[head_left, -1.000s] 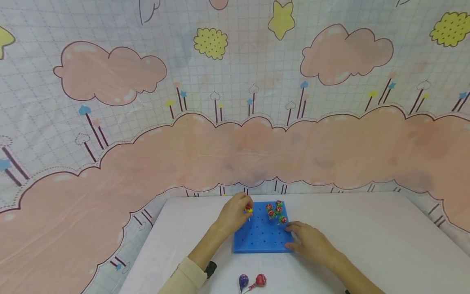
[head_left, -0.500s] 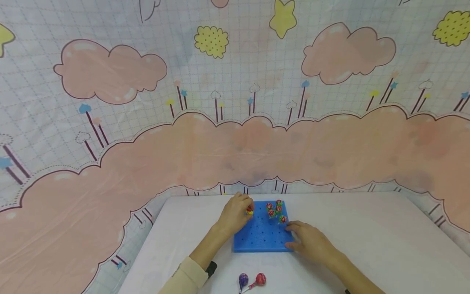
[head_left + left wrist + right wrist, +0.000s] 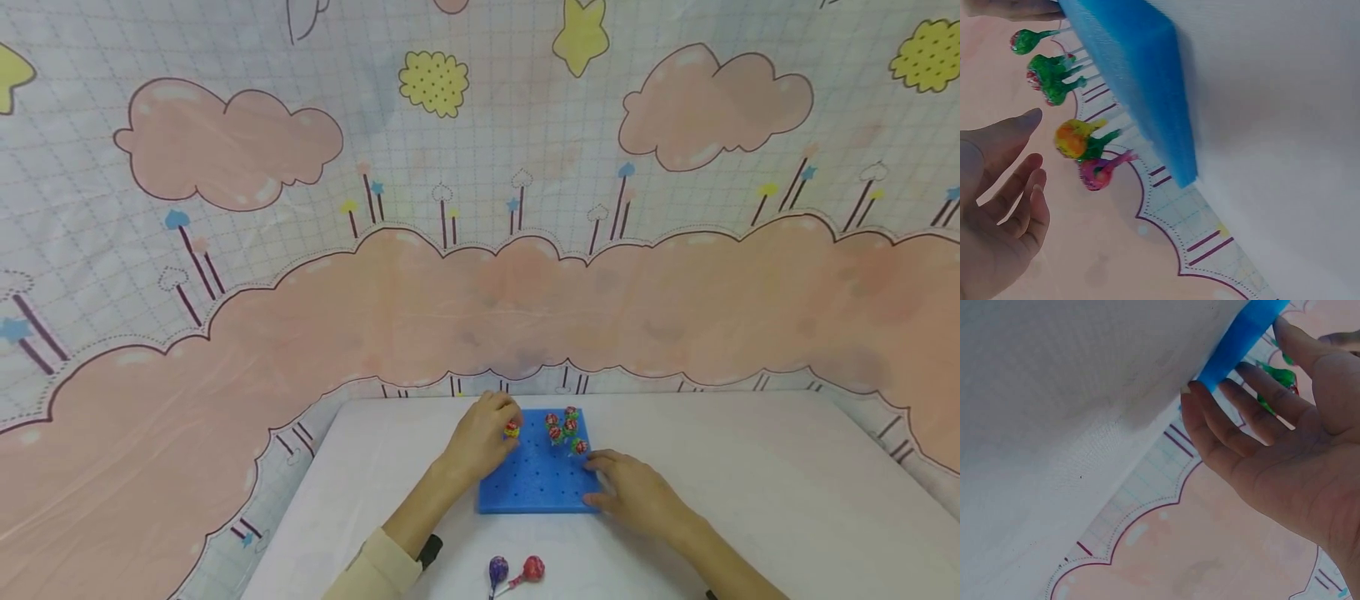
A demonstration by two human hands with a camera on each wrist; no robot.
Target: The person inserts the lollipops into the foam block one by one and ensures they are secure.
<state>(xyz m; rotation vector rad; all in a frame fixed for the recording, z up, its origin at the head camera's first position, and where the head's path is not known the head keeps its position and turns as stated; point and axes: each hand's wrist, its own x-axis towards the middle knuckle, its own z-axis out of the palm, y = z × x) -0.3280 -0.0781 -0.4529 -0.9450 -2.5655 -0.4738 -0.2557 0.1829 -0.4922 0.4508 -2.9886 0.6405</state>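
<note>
Fingers apart, my left hand (image 3: 1004, 194) is beside a yellow-wrapped lollipop (image 3: 1072, 139) whose stick stands in the blue foam board (image 3: 1141, 69). In the head view that left hand (image 3: 478, 437) covers the board's left side. A green lollipop (image 3: 1092, 150) and a pink one (image 3: 1094, 175) stand close by the yellow one. My right hand (image 3: 637, 492) rests its fingertips against the board's right edge, with the thumb near the front corner. In the right wrist view its fingers (image 3: 1210, 425) are fairly straight along the blue edge.
Several red-and-green lollipops (image 3: 570, 426) stand upright at the board's back right. On the white table (image 3: 750, 467), before the board, lie a purple lollipop (image 3: 498, 570) and a red one (image 3: 533, 568). A patterned cloth (image 3: 480, 317) hangs behind the table.
My left hand has come down slightly to the right with the yellow lollipop, whose stick showed below it earlier, and its fingers now stand off it. The right hand stays at the board's edge.
</note>
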